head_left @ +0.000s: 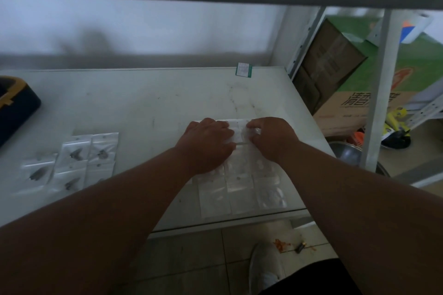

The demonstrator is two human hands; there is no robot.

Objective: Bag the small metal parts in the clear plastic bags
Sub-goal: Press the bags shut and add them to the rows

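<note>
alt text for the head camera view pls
Both hands, left hand and right hand, handle a small clear plastic bag at the far end of a grid of clear bags on a white table. Filled bags holding dark metal parts lie to the left.

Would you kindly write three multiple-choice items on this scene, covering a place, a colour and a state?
1. Where do the filled bags lie on the table?
A. to the person's left
B. far right corner
C. under the green tag

2. What colour trims the dark case?
A. red
B. yellow
C. white

3. What are both hands doing?
A. hanging idle
B. lifting the case
C. working one clear bag

Key: 1 A, they sit left of the arms. 2 B, its edge is yellow. 3 C, left hand and right hand meet on a bag.
</note>
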